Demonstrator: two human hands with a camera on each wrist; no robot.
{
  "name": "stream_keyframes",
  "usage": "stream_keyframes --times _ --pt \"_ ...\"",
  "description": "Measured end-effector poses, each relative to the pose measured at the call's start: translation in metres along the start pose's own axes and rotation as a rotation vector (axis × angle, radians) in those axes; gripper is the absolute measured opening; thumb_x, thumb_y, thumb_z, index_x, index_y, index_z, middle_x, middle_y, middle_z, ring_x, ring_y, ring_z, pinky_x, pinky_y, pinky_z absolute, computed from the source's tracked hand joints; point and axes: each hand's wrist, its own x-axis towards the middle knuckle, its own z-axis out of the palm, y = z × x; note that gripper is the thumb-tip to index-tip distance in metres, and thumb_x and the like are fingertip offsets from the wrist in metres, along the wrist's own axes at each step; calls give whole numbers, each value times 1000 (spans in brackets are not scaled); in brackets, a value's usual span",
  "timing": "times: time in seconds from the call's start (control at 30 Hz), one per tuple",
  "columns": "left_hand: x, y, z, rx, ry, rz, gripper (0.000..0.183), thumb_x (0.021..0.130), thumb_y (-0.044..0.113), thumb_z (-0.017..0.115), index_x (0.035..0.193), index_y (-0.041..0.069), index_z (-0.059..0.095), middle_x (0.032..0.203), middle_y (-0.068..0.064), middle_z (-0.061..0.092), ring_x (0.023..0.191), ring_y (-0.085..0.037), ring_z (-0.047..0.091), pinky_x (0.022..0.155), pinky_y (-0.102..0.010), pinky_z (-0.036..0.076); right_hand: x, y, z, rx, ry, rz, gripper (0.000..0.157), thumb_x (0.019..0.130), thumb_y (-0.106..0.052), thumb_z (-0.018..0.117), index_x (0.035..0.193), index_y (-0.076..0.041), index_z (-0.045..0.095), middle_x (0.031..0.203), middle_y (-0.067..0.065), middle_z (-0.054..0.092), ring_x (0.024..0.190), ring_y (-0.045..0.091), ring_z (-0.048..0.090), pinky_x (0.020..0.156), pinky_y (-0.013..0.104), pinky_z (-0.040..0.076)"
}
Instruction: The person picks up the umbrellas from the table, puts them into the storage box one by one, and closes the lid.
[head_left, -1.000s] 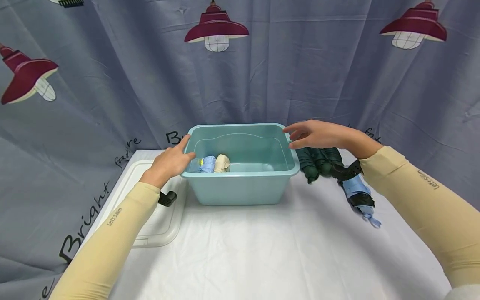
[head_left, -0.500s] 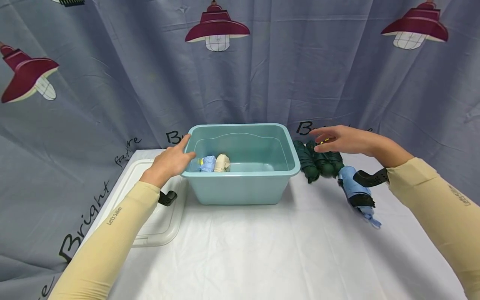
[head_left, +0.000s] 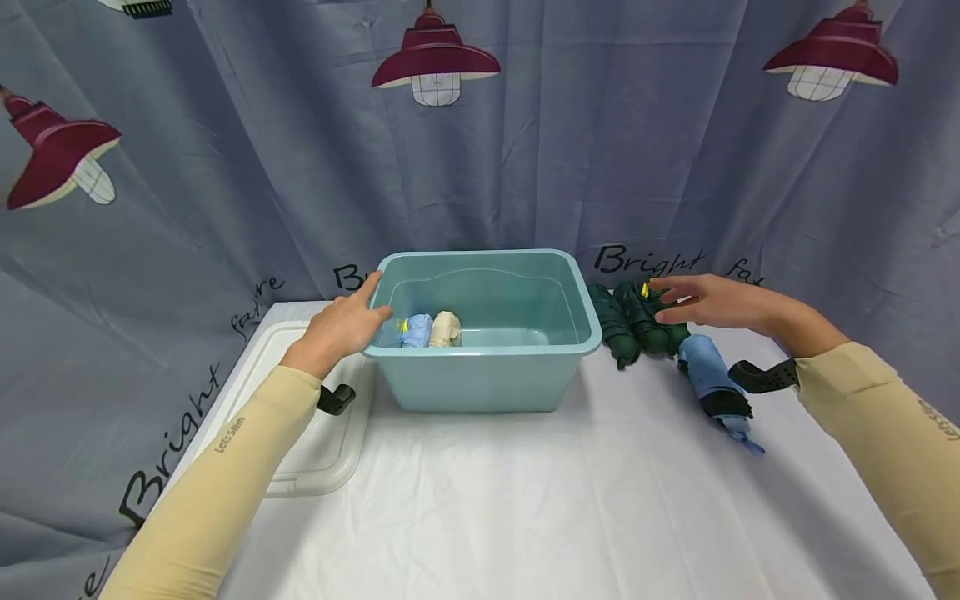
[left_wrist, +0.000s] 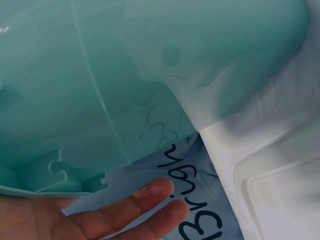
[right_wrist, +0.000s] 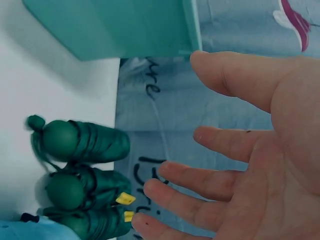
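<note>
A teal plastic tub (head_left: 480,379) stands on the white table. My left hand (head_left: 333,333) rests at its left rim; in the left wrist view the visible fingers (left_wrist: 145,197) extend straight under the rim. A blue roll (head_left: 417,330) and a cream roll (head_left: 446,329) lie inside the tub. To its right lie several dark green rolled bundles (head_left: 613,327) that look like folded umbrellas, some with yellow tags. Over them hovers my right hand (head_left: 712,302), holding nothing, its fingers spread in the right wrist view. Near its wrist lies a similar light blue bundle (head_left: 705,367) with a black band.
A white lid (head_left: 318,467) lies flat left of the tub, partly under my left arm. Behind the table hangs a grey-blue curtain (head_left: 540,167) printed with red lamps and lettering. White tablecloth (head_left: 510,500) stretches in front of the tub.
My right hand has moved right and slightly down, from the tub's right rim to above the green bundles. The left hand and the tub have stayed put.
</note>
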Motion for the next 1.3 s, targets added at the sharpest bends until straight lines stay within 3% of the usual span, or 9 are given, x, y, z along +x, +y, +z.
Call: stream_keyframes --times 0.27,0.67,1.03,1.3 --pt "-1 -1 4 -7 9 1 75 100 47 37 164 32 1 152 -24 45 120 -41 58 92 -61 44 -1 23 7 -13 -1 38 89 96 -53 61 159 -4 21 154 34 31 138 54 36 102 70 36" --pt "0 -2 2 -6 5 2 75 100 47 36 164 31 0 152 -24 44 118 -41 58 90 -59 45 -4 57 17 14 0 69 87 98 -47 60 159 -1 18 155 37 22 137 58 30 101 73 35" --pt "0 0 2 -7 3 2 75 100 46 36 164 32 -1 152 -24 45 120 -41 57 91 -60 45 2 82 28 12 9 108 97 95 -54 61 159 2 15 155 39 21 138 60 26 103 74 31" --pt "0 0 2 -9 2 2 75 100 46 36 164 31 0 150 -24 47 118 -39 59 88 -58 46 5 97 33 14 16 136 96 96 -50 62 157 7 14 153 43 17 137 63 23 103 76 29"
